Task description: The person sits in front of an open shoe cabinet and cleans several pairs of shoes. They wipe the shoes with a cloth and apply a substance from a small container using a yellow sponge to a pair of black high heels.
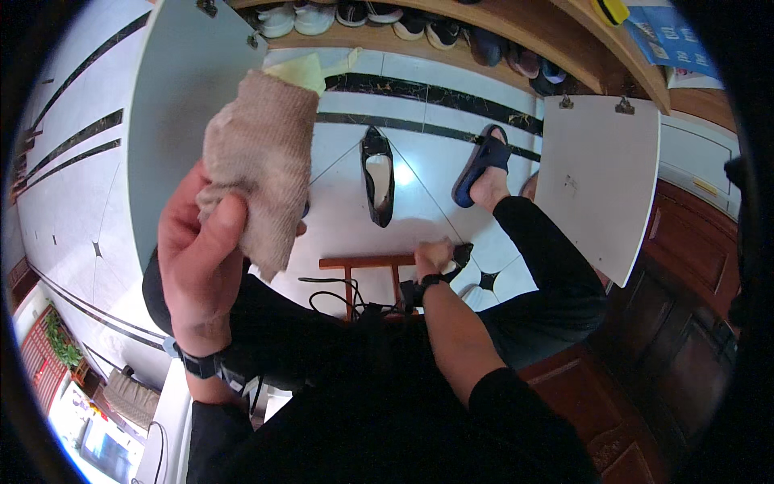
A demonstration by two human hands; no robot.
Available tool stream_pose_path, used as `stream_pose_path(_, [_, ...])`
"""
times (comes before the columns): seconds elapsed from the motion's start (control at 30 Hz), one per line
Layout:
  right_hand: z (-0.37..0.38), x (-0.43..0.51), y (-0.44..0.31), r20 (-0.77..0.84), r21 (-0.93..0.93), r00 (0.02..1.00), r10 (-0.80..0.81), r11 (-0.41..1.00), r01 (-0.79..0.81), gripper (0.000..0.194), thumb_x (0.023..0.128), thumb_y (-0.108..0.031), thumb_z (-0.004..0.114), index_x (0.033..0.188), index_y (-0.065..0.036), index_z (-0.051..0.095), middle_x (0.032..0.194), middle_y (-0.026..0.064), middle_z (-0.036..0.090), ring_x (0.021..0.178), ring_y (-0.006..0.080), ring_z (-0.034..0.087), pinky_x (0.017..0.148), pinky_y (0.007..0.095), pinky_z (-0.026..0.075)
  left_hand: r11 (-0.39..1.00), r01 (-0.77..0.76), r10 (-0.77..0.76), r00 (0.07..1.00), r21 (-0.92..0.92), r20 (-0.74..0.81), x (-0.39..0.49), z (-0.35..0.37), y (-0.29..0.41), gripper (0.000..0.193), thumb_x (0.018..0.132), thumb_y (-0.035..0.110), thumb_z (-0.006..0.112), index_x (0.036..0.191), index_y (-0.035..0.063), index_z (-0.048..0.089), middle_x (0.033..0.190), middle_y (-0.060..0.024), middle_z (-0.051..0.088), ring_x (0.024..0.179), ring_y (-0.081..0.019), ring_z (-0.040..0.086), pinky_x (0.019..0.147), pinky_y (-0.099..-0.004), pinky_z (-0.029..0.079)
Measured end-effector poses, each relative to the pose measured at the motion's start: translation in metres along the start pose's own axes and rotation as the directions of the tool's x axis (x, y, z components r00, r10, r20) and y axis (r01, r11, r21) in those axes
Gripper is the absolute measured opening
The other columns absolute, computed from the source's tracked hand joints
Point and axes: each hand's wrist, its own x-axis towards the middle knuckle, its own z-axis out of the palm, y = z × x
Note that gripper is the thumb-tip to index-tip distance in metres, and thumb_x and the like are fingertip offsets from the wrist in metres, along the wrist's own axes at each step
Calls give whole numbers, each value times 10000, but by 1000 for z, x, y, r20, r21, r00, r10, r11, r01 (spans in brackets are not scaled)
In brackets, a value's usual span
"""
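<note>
A ribbed beige cloth point(266, 151) is pinched between the thumb and fingers of my left hand point(202, 254), raised high on the left. Behind the cloth's top edge a pale yellow piece point(299, 71) shows; I cannot tell whether it is joined to it. Low between my legs, my right hand point(433, 255) grips a black shoe point(463, 255), partly hidden by the hand. A second black pointed flat shoe point(378, 178), with a light insole, lies on the tiled floor ahead, its toe pointing away.
Several shoes line a wooden cabinet shelf point(369, 39) ahead. Its doors stand open, one on the left point(181, 109), one on the right point(595, 175). A reddish wooden frame point(369, 262) and black cable point(329, 296) are close to me. My foot wears a dark blue slipper point(484, 160).
</note>
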Motion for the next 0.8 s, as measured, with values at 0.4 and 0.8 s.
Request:
stream_pose_path(0.4, [73, 8, 116, 594, -53, 782, -187, 962, 270, 253, 902, -251, 598, 900, -44, 744, 842, 207, 731, 889, 415, 706, 789, 536, 543, 988, 144, -142, 989, -58, 35, 17, 13, -6, 569, 956, 229, 777, 1418, -36, 577, 1288, -130, 697, 1171, -197, 668, 1030, -332, 512])
stream_pose_path(0.8, [-13, 80, -78, 248, 242, 864, -437, 892, 382, 145, 875, -151, 635, 865, -38, 725, 941, 208, 750, 911, 411, 719, 803, 519, 582, 996, 86, -87, 995, 38, 40, 23, 19, -15, 502, 995, 200, 707, 1410, -44, 565, 1228, -120, 700, 1096, -183, 674, 974, -322, 528])
